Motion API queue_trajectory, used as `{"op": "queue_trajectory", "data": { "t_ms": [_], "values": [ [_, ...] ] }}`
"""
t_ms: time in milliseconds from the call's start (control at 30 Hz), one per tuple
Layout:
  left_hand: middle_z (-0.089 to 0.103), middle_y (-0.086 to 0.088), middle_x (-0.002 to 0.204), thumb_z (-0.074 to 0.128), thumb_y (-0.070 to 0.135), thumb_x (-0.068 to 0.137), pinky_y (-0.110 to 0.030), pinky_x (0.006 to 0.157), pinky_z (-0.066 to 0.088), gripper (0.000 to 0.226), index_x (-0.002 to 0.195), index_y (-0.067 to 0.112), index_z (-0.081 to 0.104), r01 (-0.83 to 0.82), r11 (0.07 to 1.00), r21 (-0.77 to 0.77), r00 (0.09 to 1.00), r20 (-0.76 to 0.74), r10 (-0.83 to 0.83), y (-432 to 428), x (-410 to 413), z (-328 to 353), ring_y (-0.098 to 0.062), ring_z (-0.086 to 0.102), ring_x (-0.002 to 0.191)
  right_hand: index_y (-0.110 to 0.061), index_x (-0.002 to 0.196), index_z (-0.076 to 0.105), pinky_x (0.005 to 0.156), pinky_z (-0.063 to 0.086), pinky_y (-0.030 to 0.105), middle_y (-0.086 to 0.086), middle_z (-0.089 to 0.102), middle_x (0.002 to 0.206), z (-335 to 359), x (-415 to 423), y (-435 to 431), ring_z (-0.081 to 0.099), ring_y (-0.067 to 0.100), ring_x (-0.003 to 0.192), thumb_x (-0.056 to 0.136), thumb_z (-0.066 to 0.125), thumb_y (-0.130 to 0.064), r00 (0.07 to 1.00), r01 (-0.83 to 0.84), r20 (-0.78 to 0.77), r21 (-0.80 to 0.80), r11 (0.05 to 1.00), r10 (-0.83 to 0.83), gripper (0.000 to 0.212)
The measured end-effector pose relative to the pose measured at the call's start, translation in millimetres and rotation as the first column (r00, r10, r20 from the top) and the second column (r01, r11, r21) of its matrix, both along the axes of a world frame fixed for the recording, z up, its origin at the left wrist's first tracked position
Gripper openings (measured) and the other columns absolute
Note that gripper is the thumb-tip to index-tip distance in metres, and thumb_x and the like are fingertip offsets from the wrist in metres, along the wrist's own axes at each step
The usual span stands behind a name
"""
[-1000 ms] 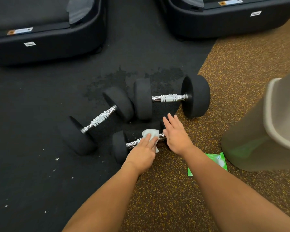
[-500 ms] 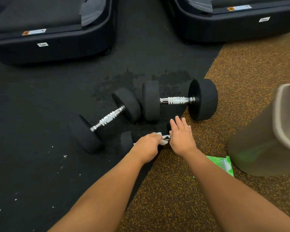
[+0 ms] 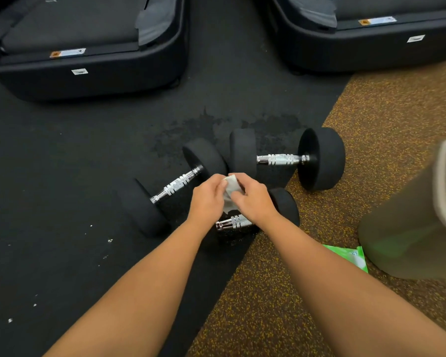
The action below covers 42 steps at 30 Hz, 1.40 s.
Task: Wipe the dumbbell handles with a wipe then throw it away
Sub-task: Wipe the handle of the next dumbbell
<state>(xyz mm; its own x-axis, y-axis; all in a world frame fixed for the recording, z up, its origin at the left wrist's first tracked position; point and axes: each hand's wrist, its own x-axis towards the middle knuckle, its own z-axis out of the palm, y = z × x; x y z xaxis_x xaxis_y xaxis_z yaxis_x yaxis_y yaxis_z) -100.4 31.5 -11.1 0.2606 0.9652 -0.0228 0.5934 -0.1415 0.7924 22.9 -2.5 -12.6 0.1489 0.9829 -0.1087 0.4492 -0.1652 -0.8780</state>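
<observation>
Both hands raised at frame centre, above the nearest dumbbell (image 3: 236, 222). Left hand (image 3: 207, 199) and right hand (image 3: 252, 199) share one white wipe (image 3: 231, 186), fingers of each pinched closed on it, cloth bunched between them. Chrome handle shows just below the wrists. Second dumbbell (image 3: 177, 185) at 9 o'clock of the hands, third dumbbell (image 3: 283, 159) at 2 o'clock. Trash bin (image 3: 412, 228) at 3 o'clock; green wipe packet (image 3: 350, 255) touching its base.
</observation>
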Motion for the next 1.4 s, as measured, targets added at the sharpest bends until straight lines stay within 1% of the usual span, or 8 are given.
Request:
{"op": "queue_trajectory", "data": {
  "t_ms": [200, 400, 633, 867, 1000, 1167, 1300, 1400],
  "values": [
    [0.066, -0.004, 0.085, 0.050, 0.019, 0.095, -0.038, 0.077, 0.048, 0.016, 0.095, 0.013, 0.064, -0.066, 0.998, -0.006, 0.995, 0.075, 0.066, 12.7, -21.5, 4.5, -0.021, 0.060, 0.083, -0.015, 0.099, 0.064, 0.055, 0.039, 0.012, -0.001, 0.064, 0.082, 5.2, -16.8, 13.3, 0.057, 0.011, 0.072, 0.085, 0.063, -0.021, 1.000, 0.009, 0.024, 0.042, 0.999, -0.010, 0.016],
    [0.068, 0.000, 0.093, 0.068, 0.022, 0.082, -0.039, 0.079, 0.054, 0.020, 0.100, 0.015, 0.065, -0.107, 0.990, -0.089, 0.959, 0.253, 0.127, 16.5, -44.7, 19.5, -0.020, 0.065, 0.088, -0.013, 0.082, 0.064, 0.059, 0.046, 0.025, -0.001, 0.063, 0.074, 7.4, -31.7, 25.7, 0.058, 0.013, 0.069, 0.083, 0.067, -0.025, 0.983, 0.088, -0.164, -0.011, 0.996, -0.088, 0.013],
    [0.070, -0.001, 0.097, 0.071, 0.015, 0.079, -0.050, 0.082, 0.055, 0.026, 0.103, 0.022, 0.065, -0.131, 0.987, -0.094, 0.961, 0.232, 0.150, 33.8, -74.4, 20.7, -0.022, 0.067, 0.090, -0.013, 0.073, 0.055, 0.059, 0.048, 0.034, 0.007, 0.061, 0.075, 12.1, -55.5, 38.9, 0.061, 0.020, 0.072, 0.082, 0.067, -0.019, 0.945, 0.092, -0.311, -0.054, 0.994, -0.104, 0.016],
    [0.069, 0.003, 0.098, 0.064, 0.017, 0.087, -0.031, 0.081, 0.055, 0.027, 0.114, 0.018, 0.064, -0.183, 0.983, -0.004, 0.983, 0.030, 0.183, 41.6, -99.8, 20.1, -0.013, 0.065, 0.089, -0.012, 0.084, 0.054, 0.065, 0.053, 0.038, 0.010, 0.062, 0.085, 12.7, -81.8, 53.7, 0.061, 0.024, 0.077, 0.084, 0.063, -0.017, 0.959, 0.044, -0.276, -0.095, 0.994, -0.068, 0.010],
    [0.066, -0.001, 0.114, 0.056, 0.014, 0.093, -0.027, 0.095, 0.047, 0.030, 0.121, 0.014, 0.063, -0.256, 0.962, 0.097, 0.961, -0.079, 0.264, 47.6, -112.3, 16.7, -0.016, 0.060, 0.105, -0.012, 0.099, 0.057, 0.069, 0.057, 0.042, 0.010, 0.064, 0.092, 14.2, -91.0, 63.6, 0.063, 0.023, 0.081, 0.087, 0.053, -0.013, 0.981, 0.018, -0.189, -0.101, 0.995, -0.037, 0.012],
    [0.059, -0.008, 0.127, 0.043, 0.011, 0.097, -0.038, 0.102, 0.042, 0.034, 0.126, 0.010, 0.059, -0.343, 0.928, 0.148, 0.906, -0.208, 0.368, 54.4, -131.5, 7.9, -0.025, 0.051, 0.122, 0.000, 0.089, 0.060, 0.064, 0.053, 0.044, 0.021, 0.065, 0.088, 10.9, -98.9, 77.8, 0.058, 0.031, 0.074, 0.083, 0.045, -0.010, 0.994, 0.066, -0.085, -0.112, 0.992, -0.075, 0.019],
    [0.058, -0.013, 0.126, 0.038, 0.012, 0.099, -0.043, 0.102, 0.036, 0.032, 0.123, 0.003, 0.057, -0.312, 0.934, 0.173, 0.874, -0.333, 0.354, 55.4, -139.7, -3.8, -0.033, 0.040, 0.129, 0.001, 0.080, 0.058, 0.055, 0.039, 0.031, 0.012, 0.055, 0.072, 9.4, -102.7, 83.7, 0.048, 0.022, 0.066, 0.081, 0.041, -0.005, 0.996, 0.053, -0.064, -0.130, 0.990, -0.062, 0.018],
    [0.044, -0.012, 0.145, 0.033, 0.020, 0.101, -0.040, 0.114, 0.022, 0.040, 0.135, 0.003, 0.047, -0.285, 0.945, 0.163, 0.832, -0.448, 0.328, 55.3, -141.6, -12.5, -0.032, 0.024, 0.142, -0.017, 0.062, 0.054, 0.050, 0.035, 0.025, 0.001, 0.050, 0.063, 8.8, -105.2, 85.7, 0.046, 0.016, 0.058, 0.084, 0.040, -0.003, 0.997, 0.039, -0.053, -0.134, 0.990, -0.046, 0.030]
  ]
}}
